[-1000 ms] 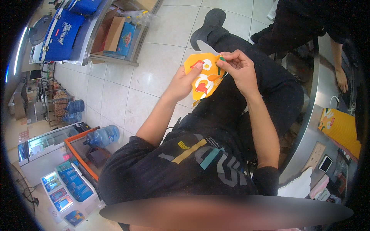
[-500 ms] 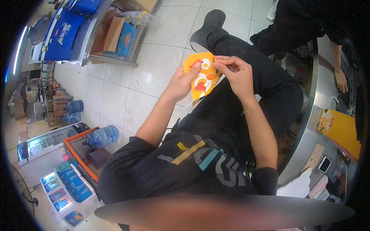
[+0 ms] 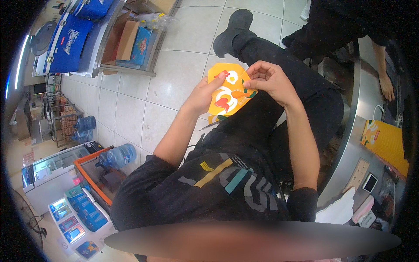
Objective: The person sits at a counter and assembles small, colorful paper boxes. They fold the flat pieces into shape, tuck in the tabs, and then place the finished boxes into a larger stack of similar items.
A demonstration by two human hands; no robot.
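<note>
A yellow printed cardboard piece (image 3: 232,89), like a folded food carton, is held up over my lap, its red, white, orange and green pictures facing me. My left hand (image 3: 204,94) grips its left side, thumb on the printed face and the other fingers behind. At the upper right edge, my right hand (image 3: 274,84) pinches the card between thumb and fingers. White board shows behind its top right edge. A thin dark strip sticks out below its lower end; what it is I cannot make out.
To the right, a steel counter (image 3: 349,144) carries a yellow printed carton stack (image 3: 384,146) and a phone (image 3: 369,183). Another person's hand (image 3: 386,87) rests beyond. Upper left, a steel table holds blue bags (image 3: 72,41) and an opened box (image 3: 126,41). Water bottles (image 3: 117,156) lie at left.
The card has turned to show its printed face more fully, with its right part spread wider. My right hand has shifted slightly right and down, still pinching the edge.
</note>
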